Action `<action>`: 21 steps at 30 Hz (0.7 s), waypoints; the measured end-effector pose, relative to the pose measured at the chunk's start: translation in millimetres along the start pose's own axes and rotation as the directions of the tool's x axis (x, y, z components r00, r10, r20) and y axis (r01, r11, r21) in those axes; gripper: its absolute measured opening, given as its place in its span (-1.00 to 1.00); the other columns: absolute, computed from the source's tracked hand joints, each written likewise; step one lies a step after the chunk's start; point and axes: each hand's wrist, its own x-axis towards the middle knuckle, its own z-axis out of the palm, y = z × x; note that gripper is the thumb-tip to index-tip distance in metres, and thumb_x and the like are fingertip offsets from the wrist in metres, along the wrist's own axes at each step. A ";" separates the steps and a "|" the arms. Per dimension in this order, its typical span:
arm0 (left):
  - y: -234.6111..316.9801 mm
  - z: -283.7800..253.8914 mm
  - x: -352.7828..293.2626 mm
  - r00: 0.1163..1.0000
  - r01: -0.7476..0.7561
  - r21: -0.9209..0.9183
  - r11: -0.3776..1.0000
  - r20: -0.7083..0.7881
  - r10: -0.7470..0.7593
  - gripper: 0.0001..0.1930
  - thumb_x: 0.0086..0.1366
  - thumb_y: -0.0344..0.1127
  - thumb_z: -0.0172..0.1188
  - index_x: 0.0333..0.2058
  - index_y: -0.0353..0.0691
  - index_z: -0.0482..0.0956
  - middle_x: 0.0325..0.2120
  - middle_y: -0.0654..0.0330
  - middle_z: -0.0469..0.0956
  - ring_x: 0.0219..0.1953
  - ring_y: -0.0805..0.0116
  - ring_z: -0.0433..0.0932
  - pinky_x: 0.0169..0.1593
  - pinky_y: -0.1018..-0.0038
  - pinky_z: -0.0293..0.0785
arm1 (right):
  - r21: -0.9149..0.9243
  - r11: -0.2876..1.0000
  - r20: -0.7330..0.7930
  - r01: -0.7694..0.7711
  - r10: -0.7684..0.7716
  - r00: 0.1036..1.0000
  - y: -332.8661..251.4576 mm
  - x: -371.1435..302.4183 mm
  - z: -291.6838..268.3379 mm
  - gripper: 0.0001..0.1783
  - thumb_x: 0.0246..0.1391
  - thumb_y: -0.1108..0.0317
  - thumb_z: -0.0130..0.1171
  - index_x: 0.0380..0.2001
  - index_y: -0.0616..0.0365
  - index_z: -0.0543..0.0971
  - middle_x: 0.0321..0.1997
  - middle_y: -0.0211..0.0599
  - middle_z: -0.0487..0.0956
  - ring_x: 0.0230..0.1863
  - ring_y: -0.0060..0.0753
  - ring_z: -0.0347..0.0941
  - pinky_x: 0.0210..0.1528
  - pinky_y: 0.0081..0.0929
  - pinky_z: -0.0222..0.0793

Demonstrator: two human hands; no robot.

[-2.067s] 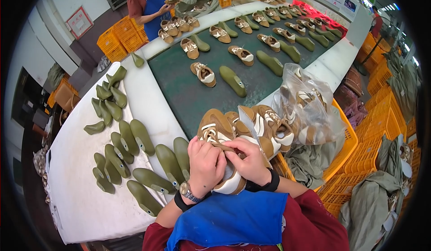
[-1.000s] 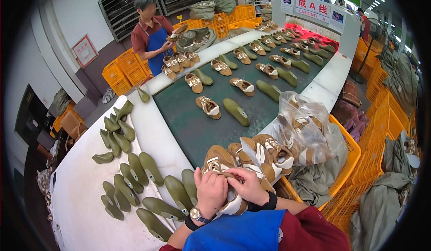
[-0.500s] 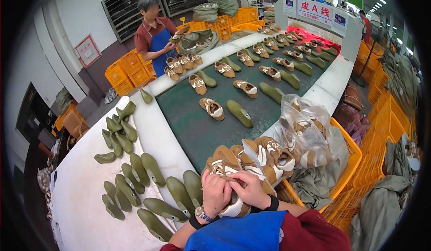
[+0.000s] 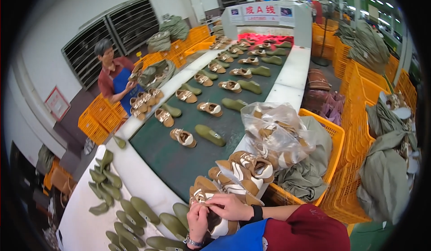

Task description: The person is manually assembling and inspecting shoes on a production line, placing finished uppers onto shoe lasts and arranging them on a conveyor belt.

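A brown and white sneaker upper (image 4: 203, 189) lies at the near end of the belt, with white laces across its front. Bent over its opening, my left hand (image 4: 197, 223) is closed in a pinch at the edge. My right hand (image 4: 230, 206) comes from the right and pinches the same sneaker beside the left fingertips. Both hands partly cover the shoe. Just beyond them, more brown and white sneakers (image 4: 251, 166) are heaped against a clear plastic bag of shoes (image 4: 276, 136). Olive green shoe lasts (image 4: 139, 210) lie in groups to my left on a white surface (image 4: 83, 215).
A dark green conveyor belt (image 4: 155, 136) carries rows of sneakers and lasts toward a grey machine (image 4: 265, 19) with a red-lit mouth. Another person (image 4: 116, 78) stands at its left, holding a shoe. An orange crate (image 4: 332, 161) with grey cloth stands right; more crates (image 4: 354, 138) are stacked beyond.
My view has turned to the right, so the scene sits further left in the picture. Both hands are still on the sneaker, with the fingertips slightly shifted along its opening.
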 end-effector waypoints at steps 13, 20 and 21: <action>25.1 8.7 5.1 0.889 -0.344 0.646 0.681 -0.011 0.458 -0.99 0.08 -0.47 0.05 -0.50 -0.26 0.43 -0.49 0.14 0.45 -0.29 0.16 0.42 0.16 0.06 0.02 | 0.249 0.933 0.060 -0.260 0.254 0.965 7.4 6.9 -5.7 -0.79 0.02 0.39 0.09 -0.26 0.24 0.49 -0.50 -0.35 0.50 -0.47 -0.60 0.39 -0.41 -0.60 0.31; 28.0 6.5 3.2 0.885 -0.343 0.751 0.564 0.057 0.462 -0.88 0.16 -0.32 0.11 -0.33 -0.17 0.53 -0.36 0.20 0.53 -0.15 0.22 0.46 0.16 0.11 0.07 | 0.169 0.954 0.048 -0.247 0.242 0.969 12.0 5.2 -6.9 -0.73 0.01 0.36 0.14 -0.18 0.20 0.50 -0.39 -0.40 0.53 -0.43 -0.65 0.37 -0.38 -0.66 0.32; 30.0 7.4 3.4 0.870 -0.358 0.782 0.510 0.081 0.486 -0.89 0.16 -0.33 0.11 -0.34 -0.16 0.54 -0.38 0.21 0.54 -0.17 0.22 0.47 0.15 0.10 0.07 | 0.163 0.960 0.029 -0.230 0.228 0.973 9.2 6.0 -7.7 -0.75 0.00 0.38 0.11 -0.21 0.22 0.50 -0.43 -0.34 0.51 -0.45 -0.56 0.39 -0.39 -0.60 0.32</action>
